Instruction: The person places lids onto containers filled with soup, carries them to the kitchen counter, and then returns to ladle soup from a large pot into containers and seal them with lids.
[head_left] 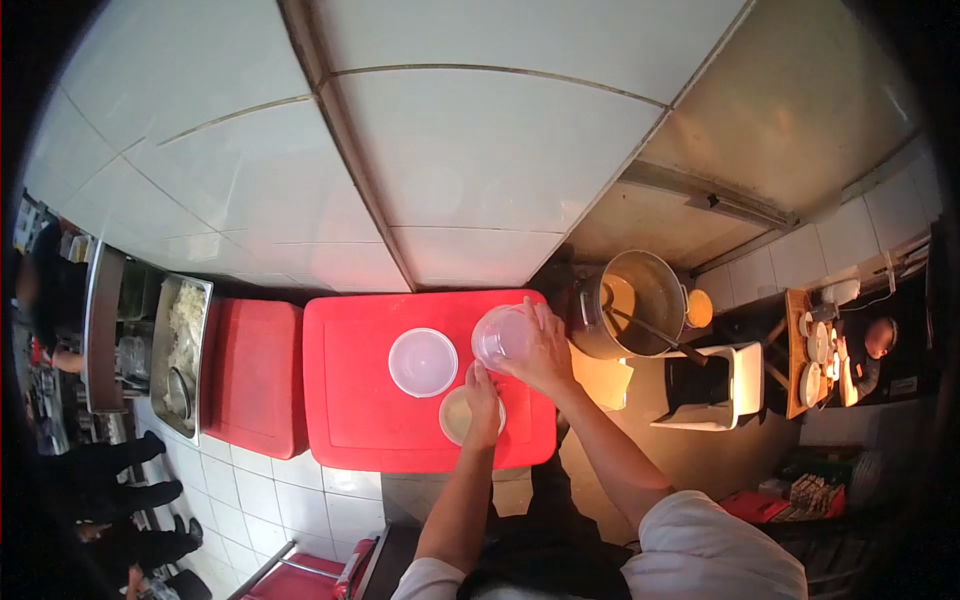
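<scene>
My right hand (541, 352) is wrapped around the side of a clear round plastic tub (497, 333), tilted over the red lid. The fingertips of my left hand (482, 400) are closed at the lower edge of the same tub. Partly hidden beneath my left hand is a round container (455, 420) with something pale inside. To the left, a white-rimmed round plastic container (423, 362) stands on the red lid (345, 400); whether anything is in it is unclear.
A large metal pot (640, 300) with a ladle stands at right, near a white chair (740, 388). Left are a second red lid (255, 375) and a metal tray (180, 350) of pale shredded food. A tiled wall (480, 160) rises behind. Other people are at both sides.
</scene>
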